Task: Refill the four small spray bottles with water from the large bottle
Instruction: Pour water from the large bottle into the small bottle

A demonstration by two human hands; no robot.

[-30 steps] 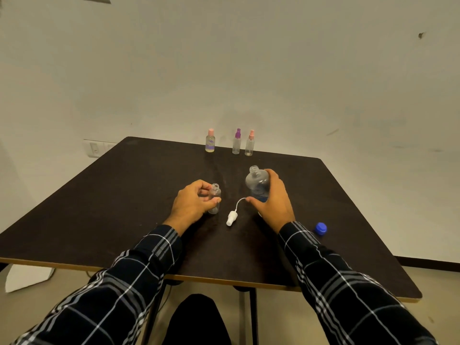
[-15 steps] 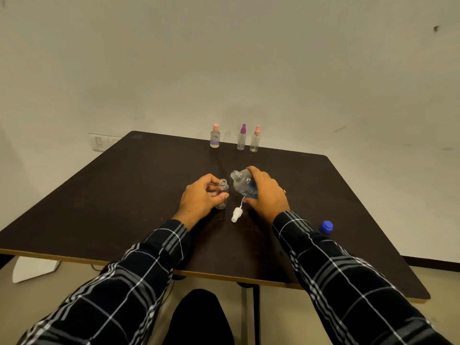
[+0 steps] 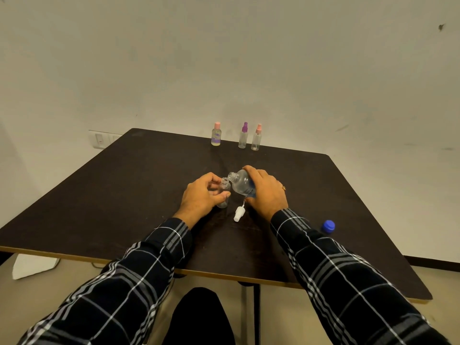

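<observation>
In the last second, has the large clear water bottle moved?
Yes. The large clear water bottle, upright earlier, is now tipped left, its mouth over the small open spray bottle, while the white spray cap on the table has stayed put.

Clear large bottle (image 3: 241,183) tilts, uncapped mouth just above upright open small bottle (image 3: 224,192).

The right hand (image 3: 267,192) covers most of the large bottle (image 3: 241,183), so its water level cannot be read. The left hand (image 3: 201,196) hides part of the small open bottle (image 3: 224,192). The label on the far left spray bottle (image 3: 216,134) is too small to read. Both sleeves run off the near edge.
</observation>
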